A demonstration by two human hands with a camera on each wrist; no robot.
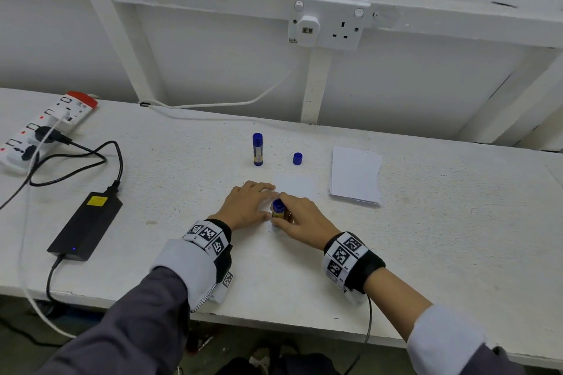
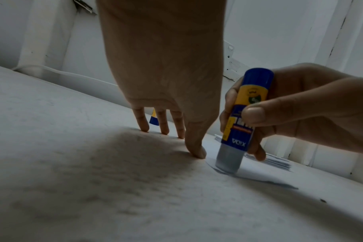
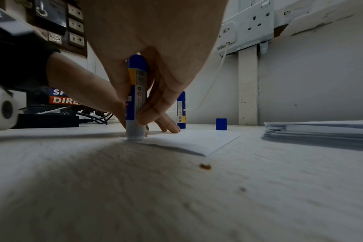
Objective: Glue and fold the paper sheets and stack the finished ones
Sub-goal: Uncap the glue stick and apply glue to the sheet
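A small white paper sheet (image 1: 294,186) (image 3: 189,140) lies flat on the white table. My right hand (image 1: 300,219) (image 2: 300,106) grips an uncapped blue and yellow glue stick (image 1: 277,209) (image 2: 246,114) (image 3: 136,96), held upright with its tip pressed on the sheet's near left corner. My left hand (image 1: 248,204) (image 2: 166,81) lies flat with straight fingers, holding down the sheet's left edge beside the stick. The loose blue cap (image 1: 297,158) (image 3: 221,124) stands behind the sheet. A stack of white sheets (image 1: 355,175) (image 3: 321,131) sits to the right.
A second, capped glue stick (image 1: 257,149) (image 3: 181,111) stands upright behind my left hand. A black power adapter (image 1: 86,225) with cables and a power strip (image 1: 45,128) lie at the left. A wall socket (image 1: 329,24) is on the white wall behind.
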